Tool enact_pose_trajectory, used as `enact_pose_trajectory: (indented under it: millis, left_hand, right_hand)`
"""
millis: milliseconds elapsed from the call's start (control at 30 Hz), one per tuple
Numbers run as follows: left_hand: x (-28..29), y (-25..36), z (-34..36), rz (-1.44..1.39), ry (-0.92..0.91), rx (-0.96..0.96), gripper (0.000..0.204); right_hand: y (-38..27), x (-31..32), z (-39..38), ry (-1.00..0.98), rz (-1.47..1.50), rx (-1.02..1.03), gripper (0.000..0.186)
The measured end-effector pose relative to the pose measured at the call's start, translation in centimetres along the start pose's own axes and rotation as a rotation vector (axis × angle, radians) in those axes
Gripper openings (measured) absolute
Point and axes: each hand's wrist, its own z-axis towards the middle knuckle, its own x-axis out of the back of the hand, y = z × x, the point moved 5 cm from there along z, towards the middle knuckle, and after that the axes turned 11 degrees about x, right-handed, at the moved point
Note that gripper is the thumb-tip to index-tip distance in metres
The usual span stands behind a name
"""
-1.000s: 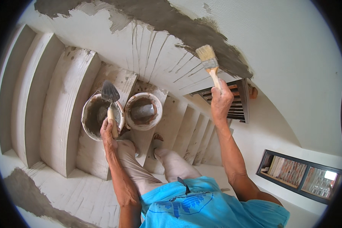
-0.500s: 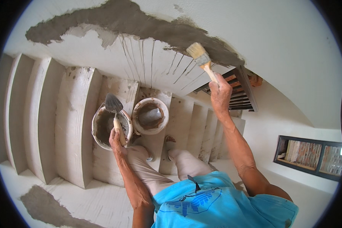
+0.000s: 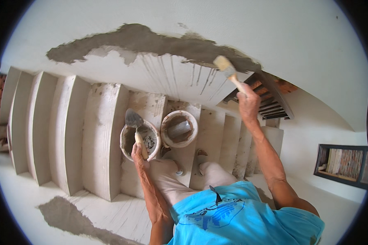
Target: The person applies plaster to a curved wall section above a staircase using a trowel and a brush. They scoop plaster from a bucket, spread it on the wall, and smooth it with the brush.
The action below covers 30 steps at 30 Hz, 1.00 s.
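Observation:
My right hand [image 3: 249,103] is closed round the wooden handle of a wide paintbrush [image 3: 230,70]. Its pale bristles lie against the lower edge of a grey mortar patch [image 3: 163,44] on the white wall, toward the patch's right end. In my left hand [image 3: 139,155] is a pointing trowel [image 3: 134,119], gripped by its wooden handle with the dark blade up. That blade is above the far rim of a white bucket [image 3: 124,143] with grey mortar inside. Beside it stands a second bucket [image 3: 164,136] holding murky water and a pale cylindrical container [image 3: 179,129].
Concrete stairs [image 3: 100,139] run across below me, with my feet by the buckets. Grey drips streak the wall under the patch. A dark railing [image 3: 274,96] is at the right, and a dark-framed window [image 3: 341,165] beyond. Another mortar patch [image 3: 69,216] is at lower left.
The view has shifted, so the stairs and buckets appear further right and lower. The brush has moved slightly right along the patch's lower edge. Both hands keep their tools.

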Motion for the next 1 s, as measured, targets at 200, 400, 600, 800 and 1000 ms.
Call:
enact_pose_trajectory:
  millis: [200, 400, 600, 800, 1000]
  left_hand:
    - [0.0, 6.9, -3.9, 0.12, -0.02, -0.13, 0.044]
    - [2.8, 11.6, -8.1, 0.021, 0.128, -0.135, 0.042]
    - [3.1, 14.8, -11.4, -0.024, 0.192, -0.163, 0.039]
    - [1.4, 16.2, -13.7, 0.135, 0.272, -0.149, 0.042]
    - [-2.2, 17.9, -12.8, 0.251, 0.245, -0.13, 0.04]
  right_hand:
    - [6.3, 1.6, -7.4, 0.001, 0.114, -0.128, 0.032]
    - [6.6, -0.3, -14.8, -0.183, 0.639, -0.776, 0.036]
    - [6.5, -2.4, -17.6, -0.295, 0.77, -0.804, 0.037]
    - [8.1, -4.7, -19.2, -0.43, 0.718, -0.724, 0.036]
    - [5.8, -5.5, -18.6, -0.564, 0.561, -0.626, 0.024]
